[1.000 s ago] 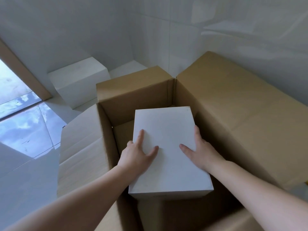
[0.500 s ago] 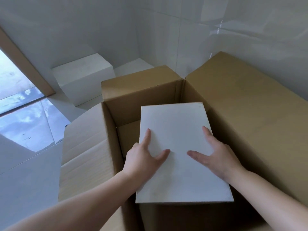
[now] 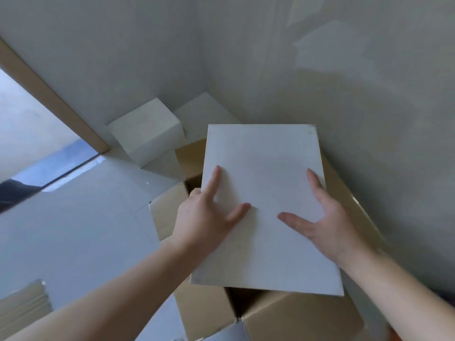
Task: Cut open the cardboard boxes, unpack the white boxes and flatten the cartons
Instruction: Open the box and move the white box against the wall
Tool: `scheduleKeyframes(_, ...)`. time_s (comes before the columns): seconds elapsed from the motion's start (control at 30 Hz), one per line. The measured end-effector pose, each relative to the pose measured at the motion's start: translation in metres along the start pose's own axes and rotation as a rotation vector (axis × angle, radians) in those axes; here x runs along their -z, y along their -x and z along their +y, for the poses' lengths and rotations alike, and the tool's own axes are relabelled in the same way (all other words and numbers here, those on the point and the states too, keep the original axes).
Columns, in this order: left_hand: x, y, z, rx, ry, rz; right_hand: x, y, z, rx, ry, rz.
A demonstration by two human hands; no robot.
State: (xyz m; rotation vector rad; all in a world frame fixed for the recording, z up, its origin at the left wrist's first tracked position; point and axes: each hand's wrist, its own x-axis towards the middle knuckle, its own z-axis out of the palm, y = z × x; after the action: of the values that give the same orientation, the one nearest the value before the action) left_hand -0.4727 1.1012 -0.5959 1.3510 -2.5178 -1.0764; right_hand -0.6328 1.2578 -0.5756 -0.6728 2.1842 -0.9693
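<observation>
I hold a white box (image 3: 266, 168) up above the open brown cardboard carton (image 3: 295, 316), its flat top facing me. My left hand (image 3: 204, 217) grips its left side, with thumb and forefinger spread on the top. My right hand (image 3: 330, 217) grips the right side, thumb lying on the top. The carton's inside shows as a dark gap under the box's near edge; the rest of it is hidden by the box.
Two more white boxes (image 3: 147, 129) (image 3: 204, 112) stand in the corner of the pale walls. A brown door frame (image 3: 49, 94) runs along the left, glossy floor tiles (image 3: 73, 230) below it. Flat cardboard (image 3: 22, 306) lies at the lower left.
The white box has come up out of the carton with both hands on its sides. The view has tilted up toward the wall corner.
</observation>
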Motion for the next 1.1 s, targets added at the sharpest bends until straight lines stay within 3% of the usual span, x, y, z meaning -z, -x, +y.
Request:
scheduleKeyframes(0.27,0.229,0.045,0.119,-0.024,-0.087,0.012,0.084,0.078,-0.220,0.087,0.099,0.024)
scheduleKeyframes(0.57,0.350,0.092,0.193,-0.089,-0.033,0.161,0.151,0.130,-0.349,0.282,0.203,0.053)
scheduleKeyframes(0.8,0.406,0.071,0.185,-0.111,-0.015,0.179,0.137,0.120,-0.410,0.295,0.251,0.093)
scheduleKeyframes(1.1,0.507,-0.030,0.115,-0.190,-0.052,0.116,0.042,0.061,-0.501,0.221,0.229,0.197)
